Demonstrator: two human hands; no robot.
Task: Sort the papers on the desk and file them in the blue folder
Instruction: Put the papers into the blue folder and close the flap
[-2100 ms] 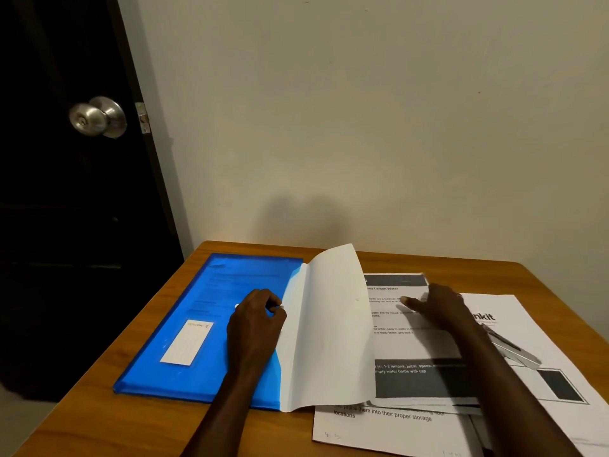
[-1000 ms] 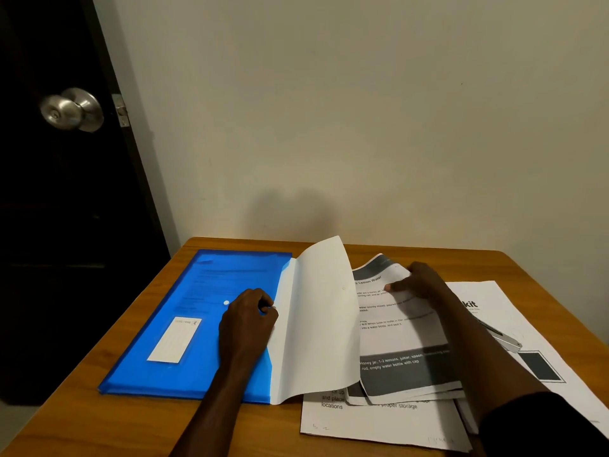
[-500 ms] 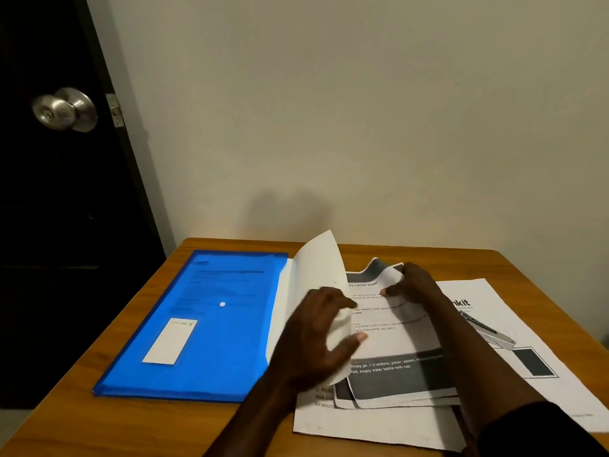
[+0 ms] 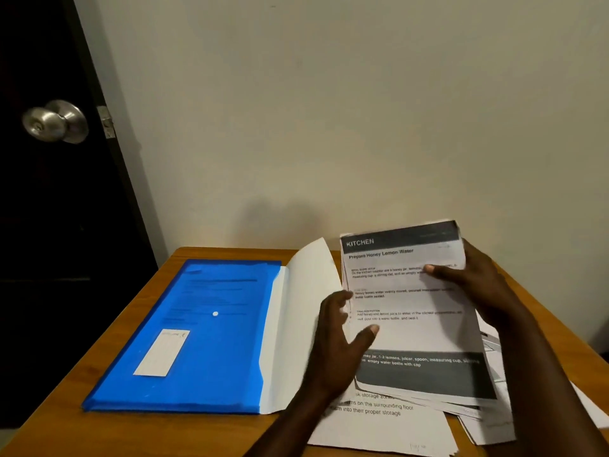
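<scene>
Wooden table [image 4: 59, 430] is standing against a plain wall, with a dark door well left of the left hand. Right hand [image 4: 484, 291] is gripping the KITCHEN sheets [image 4: 412, 324] at their upper right edge, thumb on the printed face. Left hand [image 4: 336, 344] is lying at their left edge, thumb on the face; whether its fingers are closing behind cannot be told. Between the hands, the sheets are tilting up off the loose papers [image 4: 379, 423], heading toward the wall, long axis running away from the person. Blue folder [image 4: 197, 341] is lying flat just left of the left hand, long axis likewise, its white sheet [image 4: 296, 324] lifting beside that hand. Recommended: square the edges with both hands, then feed the stack in parallel to the folder.
</scene>
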